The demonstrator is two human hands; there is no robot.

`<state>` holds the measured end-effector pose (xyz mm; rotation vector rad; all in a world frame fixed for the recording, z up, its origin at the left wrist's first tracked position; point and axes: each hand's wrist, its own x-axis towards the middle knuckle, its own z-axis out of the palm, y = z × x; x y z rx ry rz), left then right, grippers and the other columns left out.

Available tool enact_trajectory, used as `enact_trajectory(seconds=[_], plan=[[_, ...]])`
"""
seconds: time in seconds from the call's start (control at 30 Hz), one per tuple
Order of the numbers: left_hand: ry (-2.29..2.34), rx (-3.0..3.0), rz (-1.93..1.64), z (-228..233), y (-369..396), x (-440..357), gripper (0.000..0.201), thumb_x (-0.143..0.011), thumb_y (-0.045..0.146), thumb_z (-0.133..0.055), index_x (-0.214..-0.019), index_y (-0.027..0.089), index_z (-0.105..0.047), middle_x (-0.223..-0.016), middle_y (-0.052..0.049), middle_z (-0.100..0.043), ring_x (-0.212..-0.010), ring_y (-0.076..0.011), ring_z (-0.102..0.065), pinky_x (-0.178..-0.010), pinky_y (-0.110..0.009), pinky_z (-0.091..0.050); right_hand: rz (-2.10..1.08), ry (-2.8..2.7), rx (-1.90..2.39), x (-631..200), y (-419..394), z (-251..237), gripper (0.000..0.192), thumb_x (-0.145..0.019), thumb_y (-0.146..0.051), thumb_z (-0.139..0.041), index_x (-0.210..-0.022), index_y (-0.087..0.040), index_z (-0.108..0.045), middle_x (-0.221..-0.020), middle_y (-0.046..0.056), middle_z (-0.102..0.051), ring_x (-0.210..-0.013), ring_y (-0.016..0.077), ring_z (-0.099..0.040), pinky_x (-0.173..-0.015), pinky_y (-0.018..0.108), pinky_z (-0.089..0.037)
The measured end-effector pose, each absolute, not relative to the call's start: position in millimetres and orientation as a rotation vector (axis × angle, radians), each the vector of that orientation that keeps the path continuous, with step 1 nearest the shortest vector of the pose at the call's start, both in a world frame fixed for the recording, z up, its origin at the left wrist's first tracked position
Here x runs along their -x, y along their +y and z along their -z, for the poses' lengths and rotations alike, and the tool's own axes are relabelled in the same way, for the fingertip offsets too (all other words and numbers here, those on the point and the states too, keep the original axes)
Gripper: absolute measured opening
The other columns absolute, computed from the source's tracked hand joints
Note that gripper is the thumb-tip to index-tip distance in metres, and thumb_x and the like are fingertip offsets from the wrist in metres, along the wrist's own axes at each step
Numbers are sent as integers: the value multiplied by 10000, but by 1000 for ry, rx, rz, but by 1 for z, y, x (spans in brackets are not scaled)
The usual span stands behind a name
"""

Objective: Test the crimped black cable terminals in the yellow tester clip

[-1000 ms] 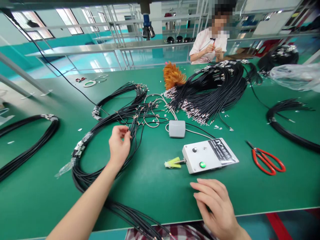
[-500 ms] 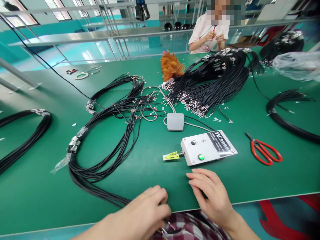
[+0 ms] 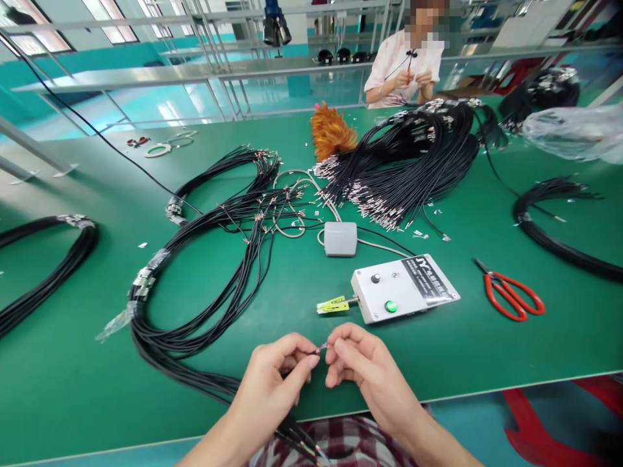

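My left hand (image 3: 272,383) and my right hand (image 3: 363,366) meet near the table's front edge, pinching the metal-tipped end of a thin black wire (image 3: 318,350) between their fingertips. The wire runs back under my left hand to a bundle of black cables (image 3: 195,311) looping across the green table (image 3: 73,383) and over its front edge. Just beyond my hands lies a white test box (image 3: 403,288) with a lit green button and a yellow-green clip (image 3: 333,303) at its left end.
A grey foot-switch box (image 3: 340,238) sits behind the test box. Red scissors (image 3: 511,295) lie to the right. A big pile of terminated black wires (image 3: 413,168), an orange duster (image 3: 333,133) and more cable loops (image 3: 555,233) fill the far side. A person (image 3: 406,61) works across the table.
My left hand left the cable bundle, dropped to the table's front edge, then came up with a wire end. My right hand lifted off the table and joined it on the wire tip.
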<state>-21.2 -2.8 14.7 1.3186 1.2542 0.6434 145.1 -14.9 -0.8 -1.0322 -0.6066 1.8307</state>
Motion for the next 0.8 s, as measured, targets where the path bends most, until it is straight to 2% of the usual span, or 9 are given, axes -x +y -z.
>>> enact_trajectory(seconds=[0.23,0.53,0.67,0.8], plan=[[1272,-1261,-752,-19,-2,17,163,-810,327,-620,-746,179,-643,-509,29,-566,-390,-90,-456,-367,-178,-369,-1995,-309,920,-127,-17,7,341,-642,-340,-869,-793,-177,-611,-610,-72,-578,-487,40,-525,-513,160,-408],[1258,-1426,-810,-17,-3,15,134,-837,265,-601,-732,197,-649,-537,31,-591,-407,-95,-467,-384,-189,-374,-1882,-351,909,-134,-13,9,290,-721,-379,-802,-826,-179,-621,-699,-51,-574,-531,41,-470,-564,196,-361],[1276,-1481,-819,-15,-6,15,161,-854,271,-586,-721,205,-648,-573,19,-634,-421,-101,-486,-392,-192,-377,-1899,-344,899,-130,-11,9,268,-720,-345,-795,-804,-184,-598,-630,-74,-506,-514,42,-407,-554,205,-320],[1303,-1412,-829,-11,-7,15,153,-854,292,-593,-748,202,-658,-594,11,-650,-434,-107,-513,-386,-188,-400,-1866,-375,954,-123,-20,13,337,-670,-377,-835,-806,-191,-589,-598,-88,-482,-494,44,-386,-531,213,-276]])
